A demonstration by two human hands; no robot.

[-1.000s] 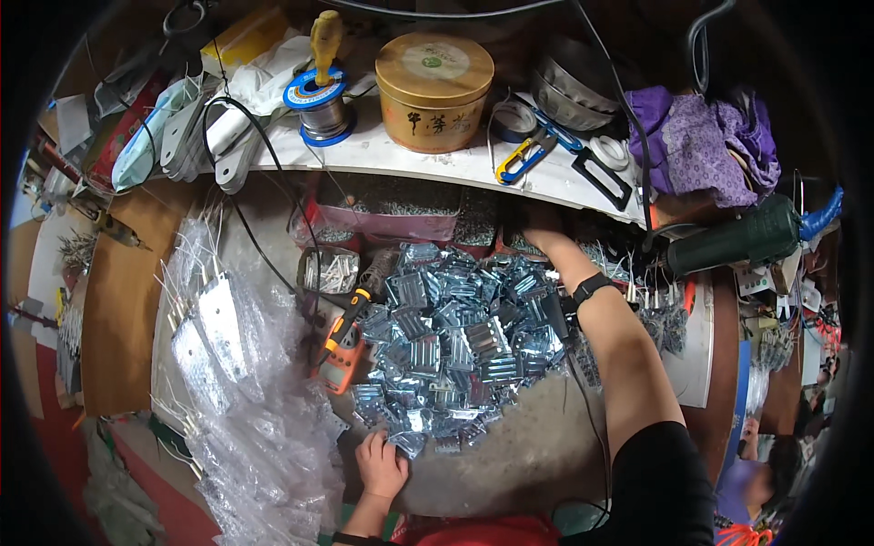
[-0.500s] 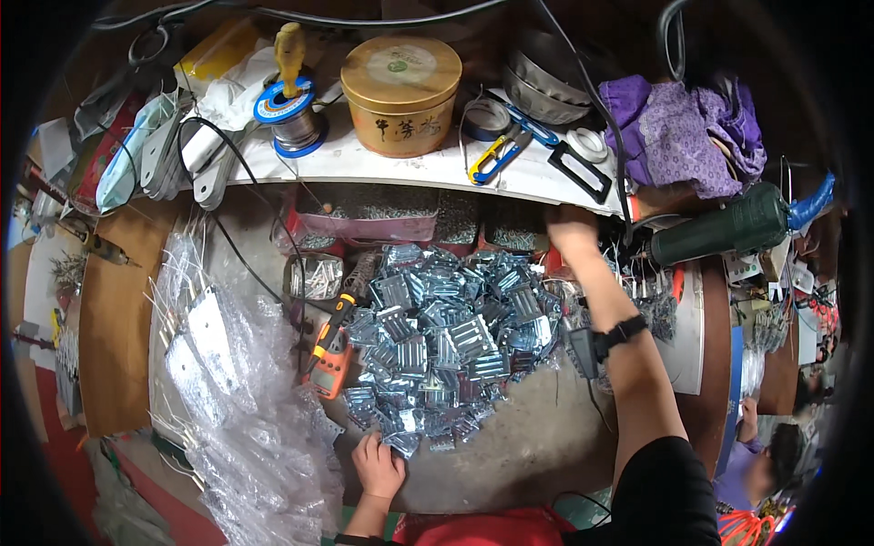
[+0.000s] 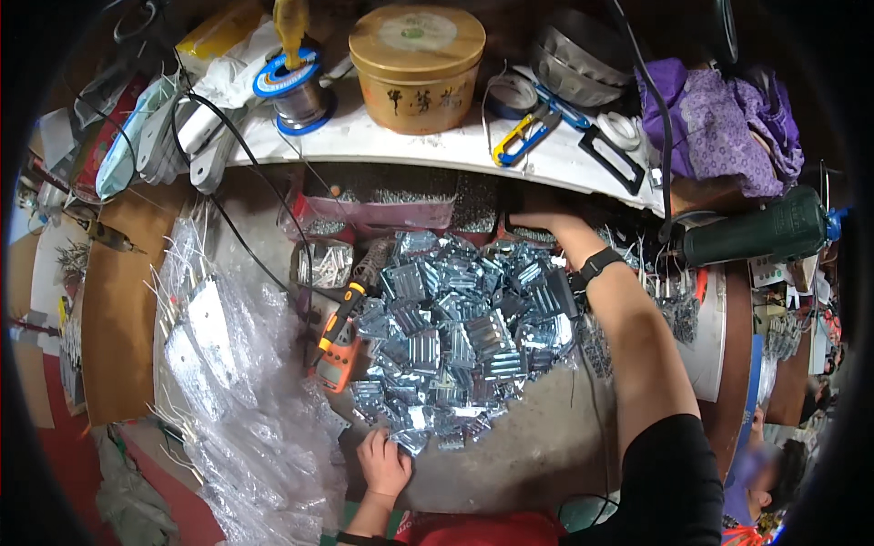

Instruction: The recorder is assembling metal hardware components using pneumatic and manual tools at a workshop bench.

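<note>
A heap of shiny silver metal plates covers the middle of the workbench. My left hand rests at the heap's near edge, fingers spread and touching the nearest plates. My right hand, with a black band on the wrist, reaches across the heap to its far side, under the white shelf. It lies palm down on a dark tray; whether it grips anything is hidden. An orange-and-black hand tool lies at the heap's left edge.
Clear plastic bags with white parts spread to the left. The shelf carries a round golden tin, a wire spool, yellow-handled snips and purple cloth. A green cylinder lies at the right. Another person sits at the lower right.
My right hand has stretched from the heap's far right side farther back under the shelf. The left hand has stayed at the near edge.
</note>
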